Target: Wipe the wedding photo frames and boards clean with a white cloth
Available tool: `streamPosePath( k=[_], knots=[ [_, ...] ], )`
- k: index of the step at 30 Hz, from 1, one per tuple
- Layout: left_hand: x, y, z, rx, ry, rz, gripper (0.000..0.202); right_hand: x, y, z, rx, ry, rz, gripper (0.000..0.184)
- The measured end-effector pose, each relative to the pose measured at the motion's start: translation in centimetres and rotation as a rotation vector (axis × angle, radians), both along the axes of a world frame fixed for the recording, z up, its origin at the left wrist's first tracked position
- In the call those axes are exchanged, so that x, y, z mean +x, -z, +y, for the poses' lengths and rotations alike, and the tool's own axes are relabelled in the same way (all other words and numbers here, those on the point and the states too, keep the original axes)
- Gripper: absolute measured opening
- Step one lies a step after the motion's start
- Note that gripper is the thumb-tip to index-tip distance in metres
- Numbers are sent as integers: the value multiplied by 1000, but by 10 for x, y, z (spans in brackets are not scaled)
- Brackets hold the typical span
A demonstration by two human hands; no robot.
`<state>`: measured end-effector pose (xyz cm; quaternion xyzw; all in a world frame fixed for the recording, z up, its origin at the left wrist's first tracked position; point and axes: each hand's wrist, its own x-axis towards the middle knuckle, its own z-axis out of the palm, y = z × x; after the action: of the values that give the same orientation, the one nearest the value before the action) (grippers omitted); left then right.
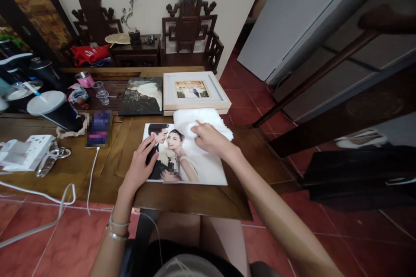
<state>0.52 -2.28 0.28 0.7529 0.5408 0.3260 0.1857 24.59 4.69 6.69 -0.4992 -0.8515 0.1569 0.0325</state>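
Observation:
A glossy photo panel (208, 169) showing two people in formal clothes lies flat on the wooden table (195, 201) before me. My left hand (143, 158) rests on the panel's left side, fingers stretched out and apart. At the panel's upper right, my right hand (208, 136) has its fingers curled on a white cloth (208, 117), with the index finger pressing forward into it. The cloth is bunched over the panel's top edge and reaches the front of a pale framed picture (219, 103). Beside that frame is a dark photo panel (139, 99).
On the left stand a large black tumbler (60, 114) with a straw, a phone (98, 129) on a white charging cable, and a power strip (29, 153). A pink cup (85, 79) and small clear cups (102, 97) sit farther back. Dark wooden chairs (191, 30) line the wall.

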Motion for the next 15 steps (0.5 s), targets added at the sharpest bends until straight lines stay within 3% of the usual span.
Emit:
streamPosePath(
  k=[3, 6, 10, 12, 15],
  knots=[
    [1, -2, 0, 2, -8, -5, 43, 1, 19, -39, 84, -22, 54, 22],
    [3, -4, -2, -6, -12, -3, 43, 4, 38, -99, 155, -49, 92, 19],
    [3, -6, -3, -29, -12, 22, 44, 8, 39, -167, 121, -75, 106, 24],
    [3, -5, -3, -35, -7, 39, 44, 11, 29, -179, 77, -102, 105, 30],
    [1, -2, -2, -25, 7, 53, 45, 13, 10, -163, 33, -116, 91, 36]
  ],
)
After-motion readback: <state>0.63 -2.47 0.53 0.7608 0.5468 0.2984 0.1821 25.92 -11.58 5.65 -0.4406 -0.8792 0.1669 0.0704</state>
